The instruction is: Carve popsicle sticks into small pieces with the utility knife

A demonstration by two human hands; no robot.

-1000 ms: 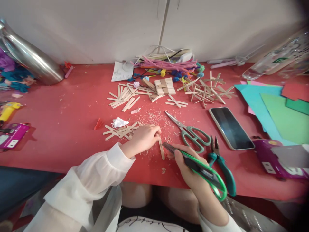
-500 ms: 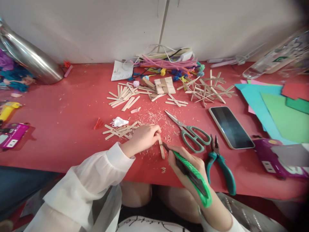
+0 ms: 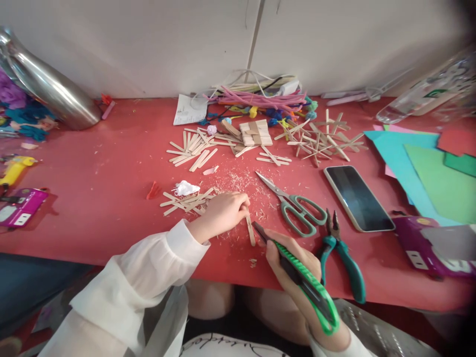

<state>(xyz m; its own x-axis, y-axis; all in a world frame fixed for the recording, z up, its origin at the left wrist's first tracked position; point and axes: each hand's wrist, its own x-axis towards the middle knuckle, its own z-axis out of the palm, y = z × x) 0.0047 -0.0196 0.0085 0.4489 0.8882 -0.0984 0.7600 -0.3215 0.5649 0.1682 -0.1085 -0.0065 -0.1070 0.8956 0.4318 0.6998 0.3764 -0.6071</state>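
Note:
Near the front of the red table, my left hand (image 3: 225, 214) is closed on the far end of a wooden craft stick (image 3: 251, 233). The stick's near end points toward me. My right hand (image 3: 293, 258) is wrapped round a green box cutter (image 3: 312, 287), its blade tip close to the right side of the stick. Whether blade and stick touch I cannot tell. Thin wood shavings (image 3: 241, 181) are scattered round the left hand. Beside that hand lies a small pile of craft sticks (image 3: 186, 202) with a crumpled white piece (image 3: 186, 188) behind it.
Scissors (image 3: 297, 206), pliers (image 3: 344, 258) and a phone (image 3: 360, 198) lie to the right. More sticks (image 3: 193, 148) and pipe cleaners (image 3: 260, 96) are at the back. Coloured paper (image 3: 427, 168) and a purple tool (image 3: 427, 248) sit far right; a steel flask (image 3: 55, 84) stands at left.
My right hand has shifted slightly right and toward me with the box cutter, so the blade is a little farther from the stick. My left hand keeps its hold; the view moved slightly.

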